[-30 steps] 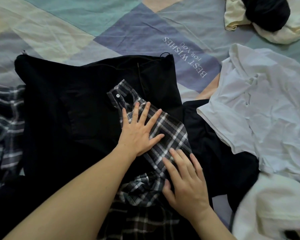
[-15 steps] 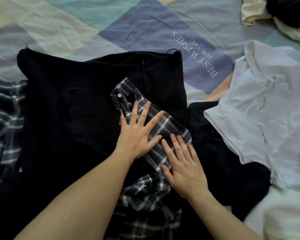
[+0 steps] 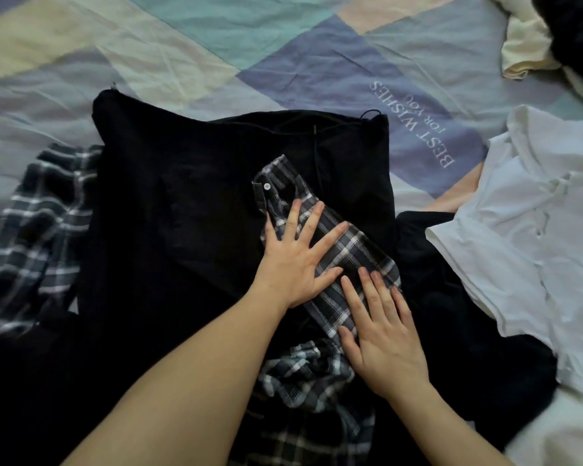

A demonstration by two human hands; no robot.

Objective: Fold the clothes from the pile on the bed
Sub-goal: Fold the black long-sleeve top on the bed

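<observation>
Our left hand (image 3: 293, 260) and right hand (image 3: 384, 334) flat, fingers spread, gripping nothing, pressing a dark plaid sleeve (image 3: 347, 250), white-buttoned cuff, over black cloth (image 3: 182, 213), rumpled

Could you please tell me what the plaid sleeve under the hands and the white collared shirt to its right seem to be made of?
The dark plaid sleeve with a white button looks like thin woven cloth, perhaps cotton: matte, with crisp checks and a stitched edge. The white collared shirt looks like smooth light fabric, possibly cotton or a blend: matte, with many fine creases. The fibre itself cannot be told.
</observation>
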